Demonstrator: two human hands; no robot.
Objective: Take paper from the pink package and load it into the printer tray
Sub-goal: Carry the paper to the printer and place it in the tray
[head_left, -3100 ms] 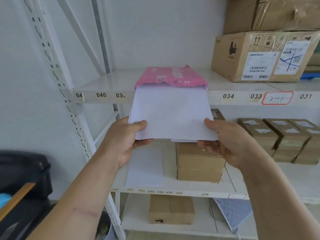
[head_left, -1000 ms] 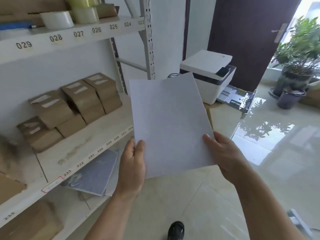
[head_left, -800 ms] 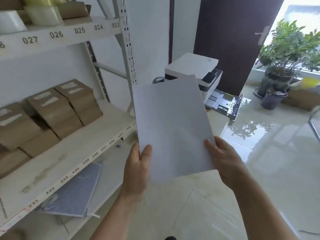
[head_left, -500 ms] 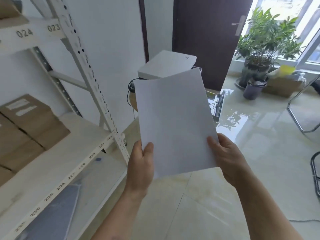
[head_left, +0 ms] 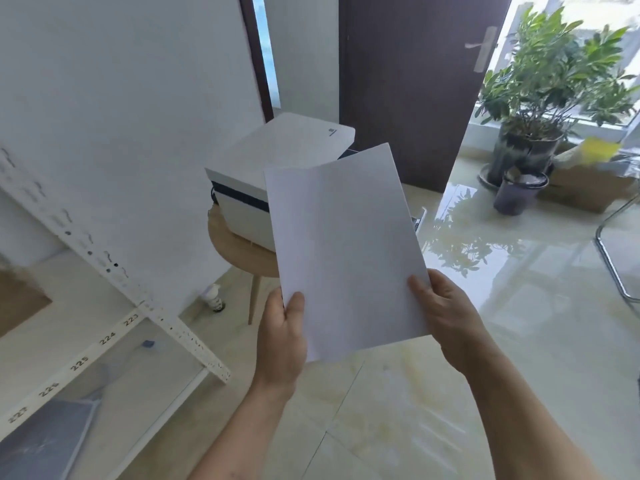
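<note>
Gripped at its near corners by left hand [head_left: 282, 336] and right hand [head_left: 441, 315], fingers closed on it, paper [head_left: 343, 247] is held before the printer [head_left: 277, 174]. Loading remains; the tray is hidden.

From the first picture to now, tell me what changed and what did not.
The paper stack has come out of the pink package on the shelf, and that package is out of view. The person turned right from the shelving toward the printer on its wooden stool, which now looks nearer. Unchanged: left hand and right hand keep gripping the stack's lower corners.
</note>
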